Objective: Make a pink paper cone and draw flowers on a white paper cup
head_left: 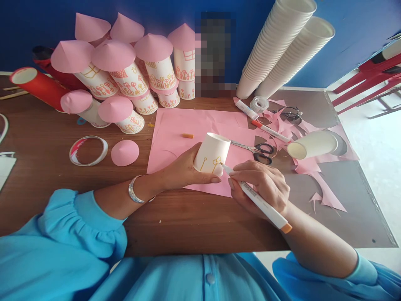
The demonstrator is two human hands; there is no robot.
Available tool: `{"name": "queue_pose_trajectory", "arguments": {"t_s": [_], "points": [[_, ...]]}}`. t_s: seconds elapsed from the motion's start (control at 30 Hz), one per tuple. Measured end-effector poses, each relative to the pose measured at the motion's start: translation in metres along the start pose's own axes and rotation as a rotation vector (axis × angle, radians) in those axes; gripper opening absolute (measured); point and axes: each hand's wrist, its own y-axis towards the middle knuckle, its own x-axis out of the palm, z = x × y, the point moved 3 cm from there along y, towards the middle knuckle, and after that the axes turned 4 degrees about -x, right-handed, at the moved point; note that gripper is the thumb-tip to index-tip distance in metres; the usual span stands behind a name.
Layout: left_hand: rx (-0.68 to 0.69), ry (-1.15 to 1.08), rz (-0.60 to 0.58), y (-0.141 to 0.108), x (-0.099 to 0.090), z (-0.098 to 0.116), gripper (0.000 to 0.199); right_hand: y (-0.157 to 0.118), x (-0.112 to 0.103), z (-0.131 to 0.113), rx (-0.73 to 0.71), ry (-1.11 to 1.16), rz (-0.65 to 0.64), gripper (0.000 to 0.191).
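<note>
My left hand (188, 169) is wrapped round a white paper cup (214, 148), tilted and bottom up, over a pink paper sheet (171, 125). Yellow-brown outlines of a flower and stems run along its lower part. Between the fingers of my right hand (265, 184) is a white marker (257, 200) with an orange end. Its tip meets the cup beside the drawn flower. The marker's orange-brown cap (188, 136) lies on the pink sheet. Behind my right hand rest scissors (265, 152) with black handles, their blades partly hidden by the cup.
Decorated cup towers with pink cone roofs (112, 56) crowd the back left. A tape roll (72, 156) and a pink cone (125, 153) lie at left. Two tall cup stacks (275, 46) lean on the blue wall. Right are paper scraps (328, 194), a red-capped marker (271, 131) and a loose cup (316, 145).
</note>
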Motion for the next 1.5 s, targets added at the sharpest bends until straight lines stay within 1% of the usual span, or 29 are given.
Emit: {"name": "queue_pose_trajectory", "arguments": {"t_s": [0.4, 0.63, 0.87, 0.97, 1.03, 1.17, 1.23, 1.33, 1.43, 1.5], "points": [[0.006, 0.019, -0.002, 0.001, 0.002, 0.001, 0.076, -0.001, 0.002, -0.001, -0.001, 0.024, -0.023, 0.015], [-0.001, 0.003, 0.009, 0.000, 0.002, 0.002, 0.079, 0.001, 0.002, -0.003, -0.019, 0.038, -0.020, 0.016], [-0.005, 0.018, 0.022, 0.001, 0.002, 0.000, 0.078, 0.000, 0.004, -0.002, -0.024, 0.063, -0.002, 0.020], [0.003, 0.018, 0.017, 0.001, 0.002, -0.001, 0.079, 0.000, 0.001, -0.003, -0.036, 0.076, -0.008, 0.022], [0.022, 0.013, 0.013, 0.001, 0.001, -0.001, 0.080, 0.000, -0.005, -0.003, -0.014, 0.073, 0.002, 0.021], [0.032, -0.029, -0.020, 0.001, 0.001, 0.002, 0.075, 0.000, -0.014, 0.002, 0.094, 0.017, 0.069, 0.022], [0.043, -0.047, -0.036, 0.001, 0.001, 0.004, 0.071, 0.000, -0.013, 0.003, 0.084, 0.032, 0.089, 0.022], [0.057, -0.065, -0.064, 0.001, 0.000, 0.004, 0.066, 0.000, -0.007, 0.004, 0.064, 0.078, 0.070, 0.021], [0.056, -0.076, -0.074, 0.003, -0.001, 0.000, 0.069, 0.000, -0.003, 0.004, 0.081, 0.086, 0.055, 0.019], [0.066, -0.081, -0.081, 0.004, -0.002, -0.004, 0.070, -0.001, -0.002, 0.003, 0.082, 0.091, 0.068, 0.019]]}}
